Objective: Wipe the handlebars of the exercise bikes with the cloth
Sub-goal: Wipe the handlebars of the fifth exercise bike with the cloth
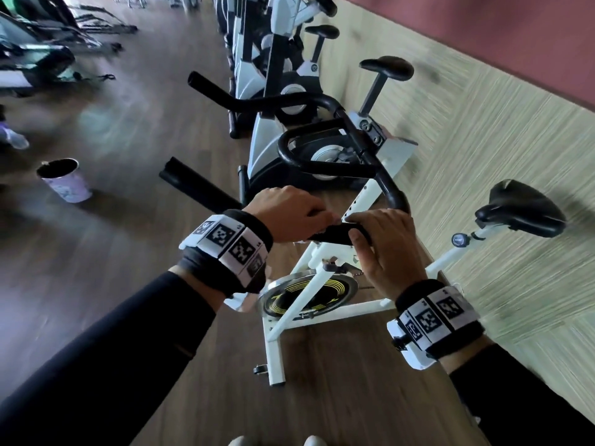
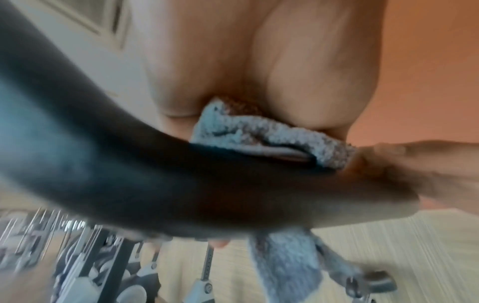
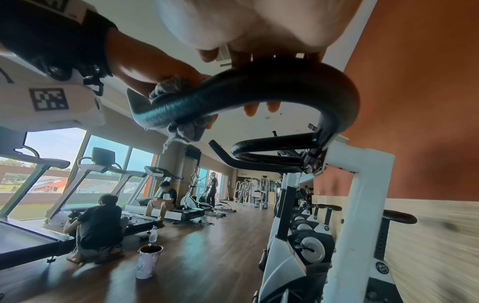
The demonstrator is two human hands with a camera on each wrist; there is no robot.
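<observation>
Head view: left hand and right hand both curled round handlebar end, side by side. Wrist views alone show grey cloth wrapped on bar under left palm.

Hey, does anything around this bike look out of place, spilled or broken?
Nothing looks spilled or damaged. The one odd item is a bin standing alone on the open floor, left of the bike. The left hand presses the cloth on the handlebar; the right hand grips it.
</observation>
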